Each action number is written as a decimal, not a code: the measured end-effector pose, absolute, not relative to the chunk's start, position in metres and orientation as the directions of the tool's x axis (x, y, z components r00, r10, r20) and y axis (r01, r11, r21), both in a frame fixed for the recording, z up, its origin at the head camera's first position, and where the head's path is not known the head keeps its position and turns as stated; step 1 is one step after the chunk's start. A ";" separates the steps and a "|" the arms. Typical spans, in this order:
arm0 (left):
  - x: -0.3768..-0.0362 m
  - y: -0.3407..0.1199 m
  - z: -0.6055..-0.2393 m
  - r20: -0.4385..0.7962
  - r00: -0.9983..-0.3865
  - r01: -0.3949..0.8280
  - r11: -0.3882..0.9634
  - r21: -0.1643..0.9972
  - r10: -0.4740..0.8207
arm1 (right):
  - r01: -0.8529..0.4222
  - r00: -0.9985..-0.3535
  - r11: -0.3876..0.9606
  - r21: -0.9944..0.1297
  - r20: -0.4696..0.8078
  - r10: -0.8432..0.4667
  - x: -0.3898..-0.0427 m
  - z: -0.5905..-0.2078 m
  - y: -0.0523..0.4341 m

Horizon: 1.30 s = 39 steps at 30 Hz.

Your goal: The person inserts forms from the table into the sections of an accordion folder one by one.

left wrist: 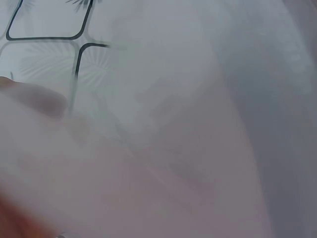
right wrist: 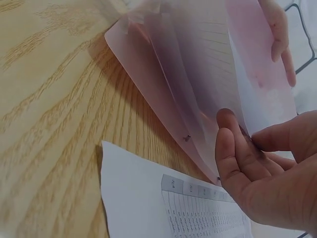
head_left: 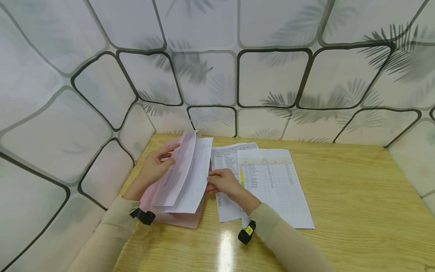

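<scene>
Sheets of white printed paper [head_left: 185, 173] stand lifted over the translucent pink plastic folder [head_left: 180, 217] on the wooden surface [head_left: 340, 189]. Left hand [head_left: 154, 166] pinches their far edge; right hand [head_left: 222, 183] seemingly pinches the near edge. Both should grip evenly, keeping edges aligned.

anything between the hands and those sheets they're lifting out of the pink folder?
Nothing visible. The left hand already holds the raised sheets at their left edge, and the right hand pinches their right edge. The pink folder lies underneath on the table; two printed pages lie flat to the right, apart.
</scene>
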<state>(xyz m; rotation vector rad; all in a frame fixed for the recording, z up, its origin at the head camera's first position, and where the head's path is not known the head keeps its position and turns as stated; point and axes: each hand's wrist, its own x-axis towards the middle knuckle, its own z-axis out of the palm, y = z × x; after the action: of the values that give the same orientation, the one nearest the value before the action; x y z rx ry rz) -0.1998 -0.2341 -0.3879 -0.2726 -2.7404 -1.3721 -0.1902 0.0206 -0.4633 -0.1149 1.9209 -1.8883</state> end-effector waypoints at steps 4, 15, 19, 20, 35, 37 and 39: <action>-0.200 -0.235 -0.389 0.141 -0.981 0.191 0.586 0.788 0.131 | 0.251 -0.901 0.037 -0.967 -0.247 -0.356 -0.191 -0.465 0.016; -0.200 -0.235 -0.390 0.162 -0.977 0.212 0.573 0.792 0.137 | 0.236 -0.908 0.019 -0.972 -0.228 -0.352 -0.192 -0.470 0.000; -0.201 -0.235 -0.391 0.165 -0.977 0.211 0.574 0.791 0.132 | 0.234 -0.908 0.031 -0.972 -0.230 -0.350 -0.192 -0.471 -0.005; -0.201 -0.235 -0.391 0.164 -0.978 0.210 0.575 0.791 0.132 | 0.237 -0.908 0.034 -0.971 -0.233 -0.349 -0.192 -0.471 -0.005; -0.200 -0.235 -0.390 0.174 -0.975 0.223 0.568 0.792 0.140 | 0.230 -0.930 0.102 -0.968 -0.249 -0.271 -0.192 -0.465 -0.016; -0.200 -0.236 -0.390 0.176 -0.974 0.226 0.569 0.791 0.142 | 0.224 -0.933 0.117 -0.967 -0.248 -0.260 -0.192 -0.464 -0.018; -0.200 -0.236 -0.390 0.177 -0.974 0.228 0.564 0.793 0.144 | 0.211 -0.937 0.133 -0.968 -0.239 -0.254 -0.191 -0.463 -0.019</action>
<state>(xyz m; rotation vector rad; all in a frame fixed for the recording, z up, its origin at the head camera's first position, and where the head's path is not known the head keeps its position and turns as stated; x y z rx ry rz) -0.2001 -0.2361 -0.3898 -0.3208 -2.6963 -1.3880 -0.1909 -0.0189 -0.4627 -0.0417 2.0719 -1.8634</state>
